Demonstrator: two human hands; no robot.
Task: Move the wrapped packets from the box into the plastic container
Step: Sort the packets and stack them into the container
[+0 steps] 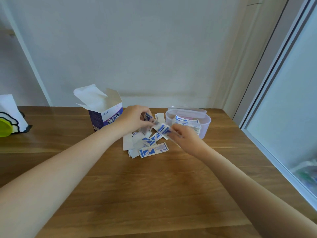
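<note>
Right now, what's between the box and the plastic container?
In the head view, both hands: the left hand and right hand each pinch packets there. Below them, loose packets lie on the table between box and plastic container.

head view, probably downward, near table [154, 194]

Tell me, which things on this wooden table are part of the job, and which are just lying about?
Part of the job:
- open purple-and-white cardboard box
- blue-and-white wrapped packets loose on the table
- clear plastic container, some packets already inside
- left hand and right hand, both holding packets

Lying about:
- white paper holder with green-and-white shape, far left
</note>
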